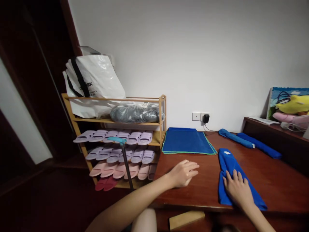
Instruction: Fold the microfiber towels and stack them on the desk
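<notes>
A folded blue cloth (225,174), with a small white label at its far end, lies lengthwise near the front of the brown table. Resting flat on it is my right hand (238,188), fingers spread, pressing rather than gripping. My left hand (184,173) is over the table to the left of this cloth, its fingers loosely stretched out and holding nothing. Behind the left hand lies a flat stack of blue cloths (187,141) with green edging. Farther right are a lighter blue rolled cloth (235,138) and a darker blue rolled cloth (259,145).
To the left stands a wooden rack (159,112) with several pairs of slippers (146,138) and a white bag (101,77). A teal-topped pole (126,166) leans before it. A black plug (206,118) sits in the wall. A raised ledge (256,129) bounds the table's right.
</notes>
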`<state>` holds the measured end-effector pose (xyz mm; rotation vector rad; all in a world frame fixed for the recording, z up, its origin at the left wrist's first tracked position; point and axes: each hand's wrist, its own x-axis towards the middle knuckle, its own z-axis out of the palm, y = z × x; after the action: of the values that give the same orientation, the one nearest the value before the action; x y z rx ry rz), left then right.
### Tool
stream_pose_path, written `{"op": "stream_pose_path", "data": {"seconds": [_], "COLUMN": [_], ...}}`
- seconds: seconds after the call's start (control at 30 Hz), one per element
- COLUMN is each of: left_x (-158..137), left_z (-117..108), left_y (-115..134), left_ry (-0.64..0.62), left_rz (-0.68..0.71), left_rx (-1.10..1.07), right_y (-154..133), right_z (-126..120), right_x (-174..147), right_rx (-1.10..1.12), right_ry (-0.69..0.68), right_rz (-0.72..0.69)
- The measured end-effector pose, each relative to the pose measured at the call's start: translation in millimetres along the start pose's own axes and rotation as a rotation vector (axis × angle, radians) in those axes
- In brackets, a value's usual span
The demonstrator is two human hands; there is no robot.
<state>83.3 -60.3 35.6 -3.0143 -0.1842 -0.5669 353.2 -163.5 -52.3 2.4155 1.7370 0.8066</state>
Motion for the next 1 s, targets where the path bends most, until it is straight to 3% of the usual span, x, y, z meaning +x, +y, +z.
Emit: {"op": "stream_pose_path", "data": {"seconds": [0.07,0.17,0.27,0.33,0.5,0.73,0.9,1.0], "left_x": [3,4,-7,-17,-31,-57,-90,-105], "left_z": [-3,5,21,31,36,12,6,1], "left_y": [21,52,72,80,87,75,79,87], "left_ry": [0.025,0.049,-0.022,-0.077,-0.042,0.055,0.255,0.276], "left_rz": [-0.059,-0.182,-0.250,-0.274,-0.337,-0.417,-0.683,-0.799], "left_rx": [-0.062,-0.173,-0.219,-0.182,-0.091,-0.191,-0.137,-0.109], "right_y": [-27,-51,-51,-45,-43,-58,-54,-56], "right_z": [-24,-49,-48,-37,-19,-42,-62,-74], "right_x": [-15,-28,-32,-33,-42,-45,-38,-37], "right_rx": [-0.007,0.123,0.364,0.473,0.496,0.463,0.662,0.705], "right_ry": [0.013,0.018,0.044,0.082,0.130,-0.066,-0.143,-0.189], "right_rz": [-0.014,-0.163,-0.322,-0.324,-0.282,-0.149,-0.168,-0.242]}}
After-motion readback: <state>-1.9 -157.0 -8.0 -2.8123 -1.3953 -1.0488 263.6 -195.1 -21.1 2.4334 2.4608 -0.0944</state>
